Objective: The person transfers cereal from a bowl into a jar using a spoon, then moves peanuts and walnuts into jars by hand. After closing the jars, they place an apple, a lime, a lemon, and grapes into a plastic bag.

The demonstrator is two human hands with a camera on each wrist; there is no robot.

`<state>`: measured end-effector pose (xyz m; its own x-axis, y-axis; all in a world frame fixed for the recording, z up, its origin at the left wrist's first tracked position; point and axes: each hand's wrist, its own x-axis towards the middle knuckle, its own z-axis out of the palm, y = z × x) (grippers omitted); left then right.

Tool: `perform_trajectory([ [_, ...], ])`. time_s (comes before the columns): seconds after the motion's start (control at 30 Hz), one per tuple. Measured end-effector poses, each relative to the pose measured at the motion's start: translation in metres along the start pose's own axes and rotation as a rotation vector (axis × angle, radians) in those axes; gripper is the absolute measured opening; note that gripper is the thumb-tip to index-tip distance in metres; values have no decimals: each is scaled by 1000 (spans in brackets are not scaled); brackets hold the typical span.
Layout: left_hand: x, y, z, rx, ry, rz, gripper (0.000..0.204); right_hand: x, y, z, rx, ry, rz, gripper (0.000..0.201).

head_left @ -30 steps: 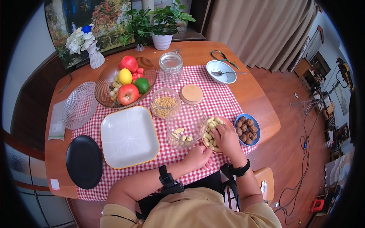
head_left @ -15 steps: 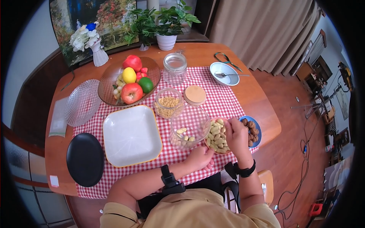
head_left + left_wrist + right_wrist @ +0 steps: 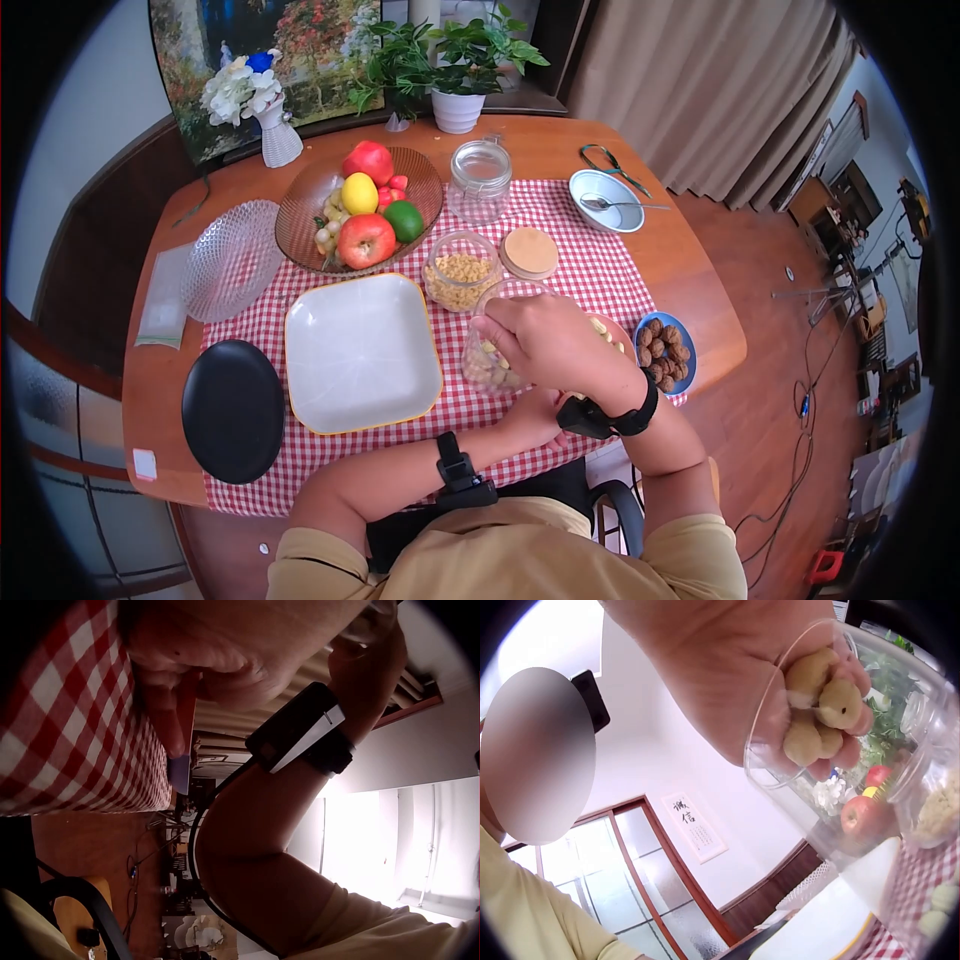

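Observation:
Several peanuts [image 3: 804, 739] lie in the curled fingers of my right hand [image 3: 545, 335], which is over the clear jar [image 3: 485, 370] with peanuts low inside. In the right wrist view, the jar's transparent wall and rim cross in front of the fingers of my right hand [image 3: 735, 682]. My left hand [image 3: 532, 418] rests beside the pink bowl [image 3: 625, 335], fingers loosely bent; the right wrist partly covers it. From the left wrist, the left hand [image 3: 217, 660] appears close to the checked cloth [image 3: 67, 727] and the bowl's edge [image 3: 187, 705].
Walnuts fill a blue bowl [image 3: 690, 375] at the right. Around the jar stand a jar of small yellow pieces [image 3: 462, 285], a wooden lid [image 3: 530, 252], a lidded glass jar [image 3: 480, 190] and a white square dish [image 3: 360, 350]. Farther left are a fruit bowl [image 3: 290, 225] and a black plate [image 3: 232, 410].
My right hand has moved left from the peanut bowl to above the clear jar, carrying peanuts. My left hand stays beside the bowl. The head view has shifted slightly.

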<state>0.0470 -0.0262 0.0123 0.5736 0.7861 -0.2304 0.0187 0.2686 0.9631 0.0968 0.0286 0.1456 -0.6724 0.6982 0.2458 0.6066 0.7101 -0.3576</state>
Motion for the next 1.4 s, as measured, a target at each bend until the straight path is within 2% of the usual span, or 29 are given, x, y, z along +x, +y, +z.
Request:
perform_trajectory([
  [0.23, -1, 2, 2, 11, 7, -1, 28, -1, -1, -5, -25, -86, 57, 37],
  [0.3, 3, -4, 3, 4, 15, -33, 31, -5, 0, -9, 138, 57, -6, 29],
  [0.33, 4, -6, 3, -4, 24, -67, 33, -9, 4, -10, 136, 59, -5, 29],
  [0.4, 4, -6, 4, -3, 32, -108, 35, -19, 15, -11, 300, 506, -70, 18],
  [0.43, 3, -5, 4, -4, 41, -152, 36, -28, 21, -14, 300, 504, -68, 18],
  [0.5, 3, -3, 4, -16, 43, -159, 36, -51, 34, -20, 324, 563, 224, 12],
  [0.53, 4, -2, 3, -24, 46, -162, 36, -60, 40, -17, 324, 563, 226, 12],
  [0.6, 4, -4, 3, -37, 39, -157, 36, -82, 54, -2, 158, 489, 359, 10],
  [0.63, 5, -5, 3, -51, 34, -153, 35, -94, 63, 5, 39, 386, 336, 18],
  [0.67, 4, -5, 3, -51, 34, -153, 35, -103, 65, 11, 39, 386, 336, 18],
  [0.73, 4, -4, 3, -62, 35, -184, 37, -117, 63, 18, -167, 296, 270, 30],
  [0.77, 4, -3, 3, -62, 31, -188, 37, -125, 66, 24, -139, 225, 341, 41],
  [0.9, 3, -4, 2, -57, 26, -174, 37, -130, 69, 35, -149, 310, 335, 41],
  [1.17, 2, -1, 2, -58, 28, -190, 36, -122, 77, 46, -239, 316, 307, 36],
  [1.4, 3, -5, 1, -60, 22, -178, 36, -117, 75, 46, -136, 240, 374, 25],
])
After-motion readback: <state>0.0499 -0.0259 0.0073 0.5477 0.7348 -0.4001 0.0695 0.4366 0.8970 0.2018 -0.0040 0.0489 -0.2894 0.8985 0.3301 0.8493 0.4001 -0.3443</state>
